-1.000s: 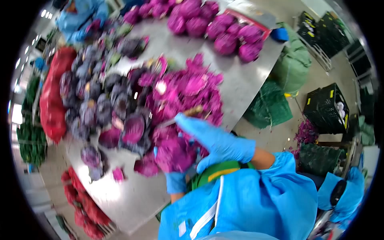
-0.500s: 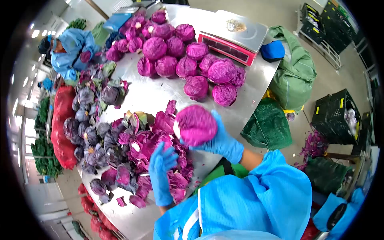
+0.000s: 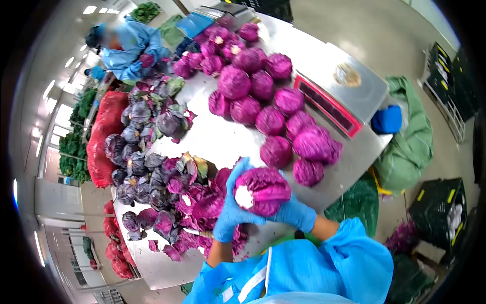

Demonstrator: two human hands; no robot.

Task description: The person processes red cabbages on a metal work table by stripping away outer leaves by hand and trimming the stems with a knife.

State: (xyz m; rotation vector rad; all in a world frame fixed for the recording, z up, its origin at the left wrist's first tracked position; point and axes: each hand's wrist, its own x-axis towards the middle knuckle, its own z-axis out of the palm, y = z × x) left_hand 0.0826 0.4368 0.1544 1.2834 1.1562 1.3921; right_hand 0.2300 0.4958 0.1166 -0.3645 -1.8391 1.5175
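Note:
Both my blue-gloved hands hold one purple cabbage [image 3: 266,192] above the near part of the metal table [image 3: 182,271]. My left hand [image 3: 230,207] wraps its left side, next to the white cut stem. Round the right and lower side is my right hand [image 3: 296,213], its fingers partly hidden behind the cabbage. A knife [image 3: 198,233] lies on the loose purple leaves [image 3: 202,205] by my left wrist. Beyond the held cabbage sits a group of bright trimmed cabbages [image 3: 270,121]. Darker untrimmed cabbages [image 3: 139,175] are piled at the left.
A scale [image 3: 349,86] with a red front stands at the table's right, a blue object [image 3: 387,120] beside it. Red net sacks [image 3: 104,142] line the left edge. Another person [image 3: 131,48] in blue works at the far left. Black crates [image 3: 438,213] stand on the floor at right.
My left hand has come up from the leaves to the cabbage, which my right hand held alone half a second ago. The cabbage has turned, and the view has shifted.

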